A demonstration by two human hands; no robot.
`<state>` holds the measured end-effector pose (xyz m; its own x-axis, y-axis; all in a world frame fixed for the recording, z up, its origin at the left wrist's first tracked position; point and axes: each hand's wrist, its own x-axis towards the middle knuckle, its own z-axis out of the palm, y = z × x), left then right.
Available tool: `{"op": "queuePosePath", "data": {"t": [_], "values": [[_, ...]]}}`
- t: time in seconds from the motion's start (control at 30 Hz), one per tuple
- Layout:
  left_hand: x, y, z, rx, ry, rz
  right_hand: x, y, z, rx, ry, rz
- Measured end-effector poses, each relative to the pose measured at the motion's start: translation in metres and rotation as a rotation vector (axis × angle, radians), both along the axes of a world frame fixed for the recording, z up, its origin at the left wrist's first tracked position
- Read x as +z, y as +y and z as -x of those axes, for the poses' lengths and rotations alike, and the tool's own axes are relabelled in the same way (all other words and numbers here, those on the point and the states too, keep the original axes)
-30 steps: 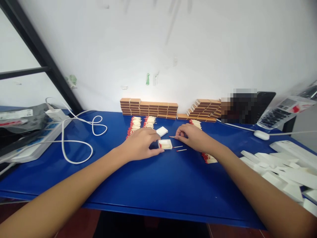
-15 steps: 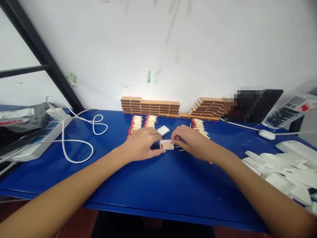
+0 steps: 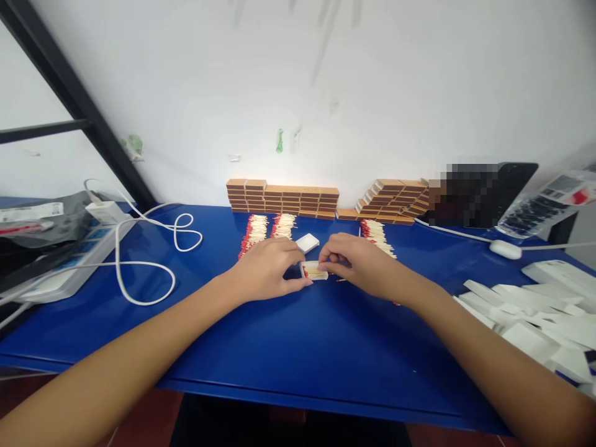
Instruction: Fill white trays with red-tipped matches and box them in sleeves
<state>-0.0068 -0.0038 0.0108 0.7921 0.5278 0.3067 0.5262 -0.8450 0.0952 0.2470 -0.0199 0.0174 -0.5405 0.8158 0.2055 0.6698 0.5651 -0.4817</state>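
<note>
A small white matchbox tray [image 3: 318, 279] lies on the blue table with red-tipped matches in it. My left hand [image 3: 267, 267] grips its left end, thumb at the near corner and fingers behind. From the right, my right hand [image 3: 356, 257] pinches a matchstick by the tray's right end, fingertips over the rim; the fingers partly hide it. Just behind the tray sits another white matchbox part [image 3: 307, 243], tilted at an angle. Rows of loose matches lie beyond my left hand, a left row [image 3: 256, 231] and a middle row [image 3: 283, 227]. A further match row [image 3: 378, 236] lies behind my right hand.
Brown-sided matchboxes [image 3: 284, 200] stand stacked along the wall, with a stepped stack [image 3: 393, 197] farther right. White trays [image 3: 535, 316] are heaped at the right, near a plastic bottle [image 3: 540, 208] and a dark phone [image 3: 514, 195]. Left are white cables [image 3: 144, 266] and a power strip [image 3: 69, 273].
My right fingertips have shifted slightly left, farther over the tray's right end. The matches inside now lie closer together in view. My left hand keeps its grip. The view has shifted slightly.
</note>
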Motion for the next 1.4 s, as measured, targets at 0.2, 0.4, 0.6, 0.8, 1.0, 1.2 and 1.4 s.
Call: {"op": "queuePosePath", "data": {"t": [0.2,0.4,0.6,0.8,1.0,1.2,1.4], "values": [[0.001,-0.003,-0.002,-0.015,-0.017,0.027,-0.003,-0.007,0.014,0.009,0.115,0.003],[0.002,0.000,0.000,0.006,-0.007,0.045,0.004,0.001,-0.005,-0.113,0.032,-0.095],[0.002,0.004,0.001,0.037,-0.014,0.093,0.014,0.009,-0.033,-0.124,-0.165,0.128],[0.002,0.005,0.002,0.044,-0.002,0.107,0.018,0.004,-0.037,-0.095,-0.225,0.253],[0.001,0.005,0.002,0.051,-0.005,0.108,0.014,0.002,-0.028,-0.152,-0.240,0.346],[0.001,0.006,0.003,0.074,-0.003,0.103,0.021,0.000,-0.027,-0.170,-0.165,0.254],[0.001,0.001,-0.001,0.051,0.002,0.103,0.008,-0.008,-0.006,-0.099,-0.029,0.083]]}}
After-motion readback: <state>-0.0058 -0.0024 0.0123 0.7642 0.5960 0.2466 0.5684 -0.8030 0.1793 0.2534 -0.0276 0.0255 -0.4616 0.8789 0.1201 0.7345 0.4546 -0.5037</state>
